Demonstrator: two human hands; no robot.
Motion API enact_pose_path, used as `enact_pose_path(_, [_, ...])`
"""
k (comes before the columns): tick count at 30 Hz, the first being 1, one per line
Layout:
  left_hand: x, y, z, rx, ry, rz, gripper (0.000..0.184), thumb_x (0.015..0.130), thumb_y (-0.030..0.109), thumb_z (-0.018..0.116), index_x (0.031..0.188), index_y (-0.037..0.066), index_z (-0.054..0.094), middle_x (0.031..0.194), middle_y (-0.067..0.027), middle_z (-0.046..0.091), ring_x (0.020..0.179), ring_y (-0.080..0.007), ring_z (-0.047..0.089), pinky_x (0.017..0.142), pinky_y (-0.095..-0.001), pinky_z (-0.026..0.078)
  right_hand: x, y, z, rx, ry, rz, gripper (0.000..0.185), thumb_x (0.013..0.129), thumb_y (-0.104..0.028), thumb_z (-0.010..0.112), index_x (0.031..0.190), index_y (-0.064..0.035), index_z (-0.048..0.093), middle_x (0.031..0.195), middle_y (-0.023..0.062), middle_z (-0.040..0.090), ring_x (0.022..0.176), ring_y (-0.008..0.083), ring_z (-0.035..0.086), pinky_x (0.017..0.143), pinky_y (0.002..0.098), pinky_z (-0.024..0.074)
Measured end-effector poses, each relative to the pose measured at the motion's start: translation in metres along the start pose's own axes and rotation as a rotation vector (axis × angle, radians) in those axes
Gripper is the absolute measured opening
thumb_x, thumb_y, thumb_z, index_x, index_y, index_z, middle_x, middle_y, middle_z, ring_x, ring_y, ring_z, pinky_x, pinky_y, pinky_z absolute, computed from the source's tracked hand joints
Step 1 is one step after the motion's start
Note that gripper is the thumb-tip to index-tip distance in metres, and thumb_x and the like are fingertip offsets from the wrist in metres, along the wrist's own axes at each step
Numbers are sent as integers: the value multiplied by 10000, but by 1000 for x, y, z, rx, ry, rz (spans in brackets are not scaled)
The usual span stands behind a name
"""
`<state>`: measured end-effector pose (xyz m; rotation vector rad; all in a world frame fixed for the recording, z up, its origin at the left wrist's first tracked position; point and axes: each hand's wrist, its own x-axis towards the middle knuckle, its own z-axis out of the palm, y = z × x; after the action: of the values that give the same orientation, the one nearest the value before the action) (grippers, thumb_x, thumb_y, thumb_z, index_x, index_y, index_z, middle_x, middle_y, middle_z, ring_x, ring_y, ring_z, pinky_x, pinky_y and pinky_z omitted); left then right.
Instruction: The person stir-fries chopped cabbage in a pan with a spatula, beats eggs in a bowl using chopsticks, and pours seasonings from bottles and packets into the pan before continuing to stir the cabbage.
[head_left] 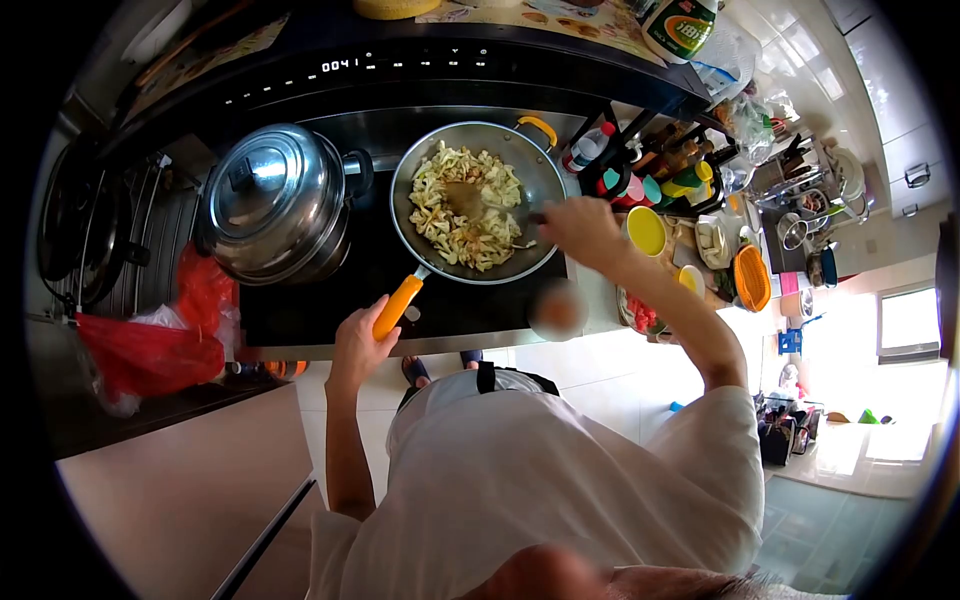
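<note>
My left hand (362, 345) is closed round the orange handle (399, 306) of a wide grey pan (545, 190). Chopped pale-green vegetable pieces (470, 240), probably cabbage, ring a brownish wet patch in the middle of the pan. Over the pan's right rim, my right hand (580, 232) has its fingers closed. A short dark end, perhaps of a utensil handle, shows at its fingertips, but the rest cannot be made out. Just below the pan's right side is a blurred round reddish-brown thing (558, 310) near the stove's front edge.
A lidded steel pot (270, 205) stands left of the pan on the black cooktop (370, 300). Red plastic bags (160, 345) lie at left. Bottles (690, 180), a yellow bowl (646, 232) and an orange basket (751, 277) crowd the right counter. A range hood (400, 68) overhangs the back.
</note>
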<state>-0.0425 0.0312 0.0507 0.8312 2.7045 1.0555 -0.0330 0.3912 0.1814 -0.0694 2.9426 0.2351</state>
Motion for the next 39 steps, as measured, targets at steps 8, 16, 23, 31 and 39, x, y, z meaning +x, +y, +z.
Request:
enact_pose_path(8, [0,-2,4,-11,24,1,527,779,165,746,1253,8,578,823,-175,630,740,-316,624,711,-398,511,-3,89,-29,3,-80,154,334,874,-336,629,903,-9,687,863,184,691,821,345,683,715,434,553])
enact_pose_path(16, [1,-5,4,-39,25,27,529,767,150,750,1240,-14,579,845,-194,651,757,-333,640,733,-389,519,104,123,47,266,-55,176,356,811,-444,667,907,-110,746,857,108,715,831,282,688,716,424,540])
enact_pose_path(23, [2,0,2,-64,16,11,519,769,139,747,1230,-29,579,880,-207,660,783,-339,649,753,-389,518,84,88,17,-60,200,-179,276,844,-395,653,884,-129,715,761,68,674,771,267,671,649,400,514])
enact_pose_path(31, [3,-3,3,-89,18,11,529,754,129,757,1227,-29,581,876,-202,659,769,-335,647,734,-384,520,10,98,-23,-163,243,-133,246,847,-368,657,859,-125,687,737,75,657,745,275,675,620,391,510])
enact_pose_path(39, [3,0,4,-67,33,-12,532,731,118,761,1220,-11,596,879,-199,661,777,-335,650,739,-386,523,97,136,32,-31,288,64,245,822,-401,661,903,-177,720,787,63,689,759,260,679,617,395,517])
